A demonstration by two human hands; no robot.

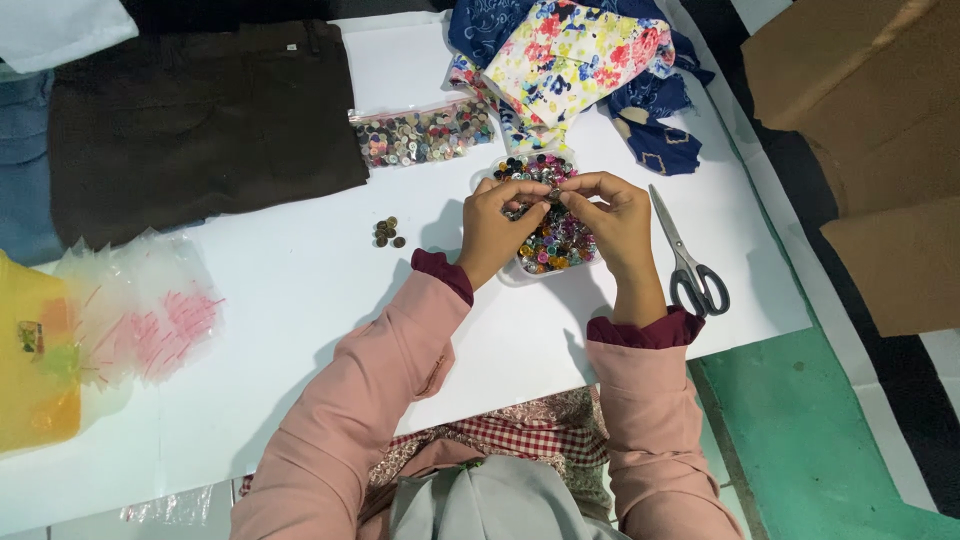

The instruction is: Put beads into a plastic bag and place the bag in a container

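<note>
While the clear tray of mixed buttons (556, 250) lies directly under my hands, long axis running away from me, my left hand (492, 228) and right hand (620, 222) meet above it, equally near; both pinch one small dark button (553, 194), round, barely visible between the fingertips.

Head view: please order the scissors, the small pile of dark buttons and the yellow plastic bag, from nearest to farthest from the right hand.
From the right hand:
1. The scissors, just to its right on the white sheet.
2. The small pile of dark buttons, past the left hand, on the left.
3. The yellow plastic bag, at the far left edge.
</note>
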